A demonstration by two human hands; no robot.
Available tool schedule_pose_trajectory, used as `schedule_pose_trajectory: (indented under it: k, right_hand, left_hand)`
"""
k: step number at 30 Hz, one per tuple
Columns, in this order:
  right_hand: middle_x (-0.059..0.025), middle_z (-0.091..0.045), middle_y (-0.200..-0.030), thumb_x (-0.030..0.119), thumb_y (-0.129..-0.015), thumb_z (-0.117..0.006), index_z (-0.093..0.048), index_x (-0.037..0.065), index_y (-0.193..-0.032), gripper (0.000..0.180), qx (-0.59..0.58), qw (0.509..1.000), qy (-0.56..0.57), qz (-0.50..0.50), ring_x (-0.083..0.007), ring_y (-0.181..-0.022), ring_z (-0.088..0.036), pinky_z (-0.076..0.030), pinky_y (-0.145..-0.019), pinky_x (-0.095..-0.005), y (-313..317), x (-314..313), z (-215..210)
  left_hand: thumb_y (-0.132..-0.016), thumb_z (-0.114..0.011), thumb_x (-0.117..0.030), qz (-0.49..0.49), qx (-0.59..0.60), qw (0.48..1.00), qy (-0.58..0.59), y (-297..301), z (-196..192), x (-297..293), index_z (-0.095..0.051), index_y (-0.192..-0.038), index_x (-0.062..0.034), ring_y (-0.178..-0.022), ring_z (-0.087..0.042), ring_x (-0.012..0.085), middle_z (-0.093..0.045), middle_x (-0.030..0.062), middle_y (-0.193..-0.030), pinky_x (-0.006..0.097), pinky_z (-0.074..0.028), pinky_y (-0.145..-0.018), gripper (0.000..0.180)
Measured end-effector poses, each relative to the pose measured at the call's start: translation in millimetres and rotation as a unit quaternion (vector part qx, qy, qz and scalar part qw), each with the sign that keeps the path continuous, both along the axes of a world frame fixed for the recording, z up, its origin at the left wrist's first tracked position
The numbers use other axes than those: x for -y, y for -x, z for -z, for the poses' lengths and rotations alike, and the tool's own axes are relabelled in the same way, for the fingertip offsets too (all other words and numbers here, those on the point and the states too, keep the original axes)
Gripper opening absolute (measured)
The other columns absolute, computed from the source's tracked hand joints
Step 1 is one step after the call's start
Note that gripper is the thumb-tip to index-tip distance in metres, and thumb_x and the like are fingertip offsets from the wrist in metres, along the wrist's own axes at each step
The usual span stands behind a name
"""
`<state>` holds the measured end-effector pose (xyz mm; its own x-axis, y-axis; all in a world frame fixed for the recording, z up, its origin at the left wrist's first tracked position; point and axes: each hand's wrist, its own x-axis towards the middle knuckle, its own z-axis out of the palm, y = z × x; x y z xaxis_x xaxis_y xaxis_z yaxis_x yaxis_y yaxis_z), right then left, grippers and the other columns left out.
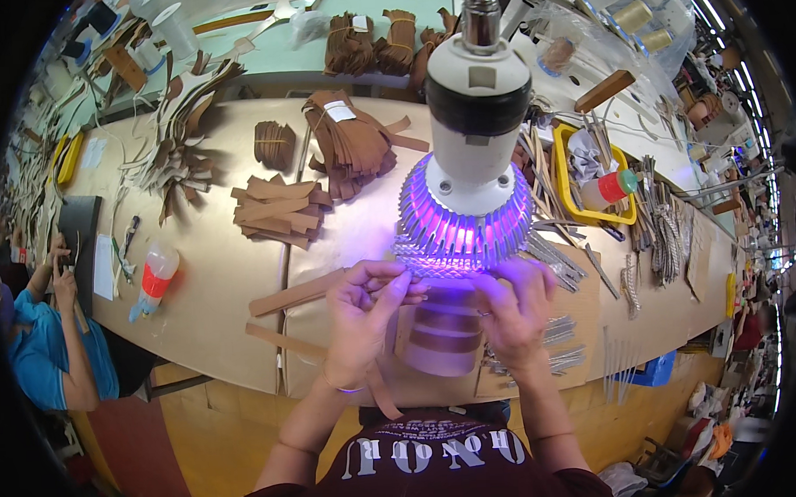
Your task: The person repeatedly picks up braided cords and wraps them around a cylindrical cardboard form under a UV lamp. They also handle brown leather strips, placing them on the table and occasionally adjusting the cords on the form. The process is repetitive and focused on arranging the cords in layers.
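Observation:
Under the purple glow of a large lamp (480, 219), a silvery braided strip (434, 266) stretches between my hands. My left hand (365, 311) is closed, its thumb and fingers pinching the strip's left part. My right hand (518, 310), slightly blurred, is closed at the strip's right end with fingers bent down. The lamp head hides part of the strip. Just below it, brown bands lie across a pale board (441, 359). Loose brown leather strips (299, 293) lie left of my left hand, and grey braided strips (559, 330) lie right of my right hand.
Brown strip bundles (351, 145) and a strip pile (281, 209) lie farther back. A yellow basket (563, 168) holds a bottle at the right. Another bottle (158, 273) stands at the left, near a co-worker in a blue shirt (47, 366). The lamp hangs low over the table.

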<state>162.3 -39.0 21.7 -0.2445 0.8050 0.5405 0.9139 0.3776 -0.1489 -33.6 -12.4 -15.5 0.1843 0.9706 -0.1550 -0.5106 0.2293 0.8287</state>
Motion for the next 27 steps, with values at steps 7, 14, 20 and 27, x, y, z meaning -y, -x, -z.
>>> schedule_pose_trajectory:
  k: [7,14,20,27]
  right_hand:
    - [-0.0126,-0.066,-0.109,0.011,-0.080,-0.064,-0.068,0.006,-0.101,0.023,-0.060,0.981,-0.024,-0.183,-0.0277,-0.096,-0.067,-0.054,-0.086,-0.0408,21.2,-16.5,3.5]
    - [-0.0210,-0.065,-0.110,0.007,-0.080,-0.065,-0.062,-0.003,-0.094,0.018,-0.127,0.906,-0.013,-0.402,-0.0386,-0.109,-0.065,-0.057,-0.091,-0.0436,39.0,-8.4,3.9]
    - [-0.0206,-0.064,-0.117,0.009,-0.084,-0.063,-0.063,-0.002,-0.098,0.018,-0.213,0.883,0.149,-0.390,-0.0413,-0.116,-0.062,-0.050,-0.101,-0.0494,15.7,6.3,5.6]
    - [-0.0171,-0.066,-0.116,0.009,-0.091,-0.062,-0.063,0.001,-0.118,0.029,-0.164,0.967,0.195,0.000,-0.0336,-0.113,-0.062,-0.046,-0.100,-0.0410,-19.8,25.6,-12.8]
  left_hand:
    - [-0.104,-0.043,-0.031,0.017,0.077,0.996,0.046,37.4,7.0,-11.0,-0.053,-0.114,-0.0010,-0.095,-0.070,0.0251,-0.068,0.0179,-0.103,0.036,-0.056,-0.089,0.033]
    - [-0.100,-0.056,-0.018,0.185,0.044,0.978,0.087,34.1,-7.5,-19.7,-0.045,-0.136,-0.0029,-0.103,-0.067,0.0212,-0.067,0.0176,-0.114,0.032,-0.054,-0.091,0.040]
    - [-0.090,-0.068,0.000,0.149,0.091,0.983,0.059,10.2,-16.1,-31.4,-0.043,-0.137,-0.0029,-0.095,-0.065,0.0119,-0.066,0.0063,-0.101,0.028,-0.056,-0.086,0.054]
    - [-0.086,-0.068,0.007,0.093,0.061,0.993,0.050,-0.3,-17.7,-8.9,-0.045,-0.131,-0.0003,-0.094,-0.065,0.0126,-0.063,0.0077,-0.098,0.025,-0.057,-0.082,0.051]
